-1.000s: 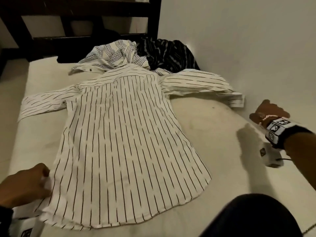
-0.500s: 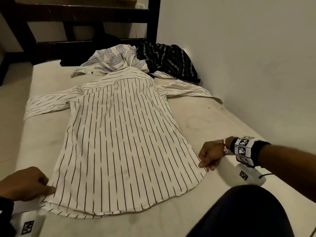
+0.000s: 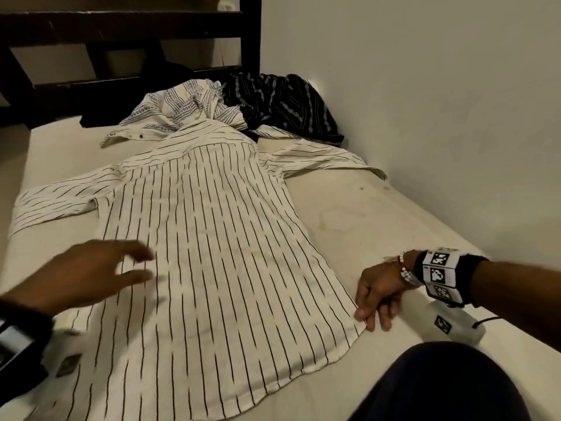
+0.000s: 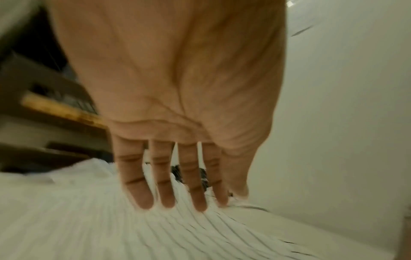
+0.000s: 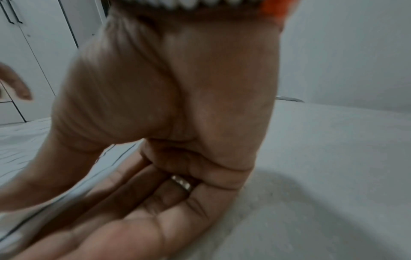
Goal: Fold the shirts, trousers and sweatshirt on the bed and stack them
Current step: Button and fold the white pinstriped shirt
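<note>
Left hand (image 3: 88, 273): raised, palm down, fingers (image 4: 164, 184) straight and slightly spread.
Right hand (image 3: 378, 288): lowered, thumb and fingers (image 3: 383, 317) pinching downward.

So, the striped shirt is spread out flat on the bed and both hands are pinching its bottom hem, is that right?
Not quite: only the right hand pinches the hem of the striped shirt. The head view shows the left hand open above the cloth, fingers straight. The shirt is spread flat on the bed.

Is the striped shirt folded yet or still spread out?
Spread, not folded. The striped shirt lies flat, back up, on the bed, both sleeves out sideways; the right hand pinches its hem corner.
</note>
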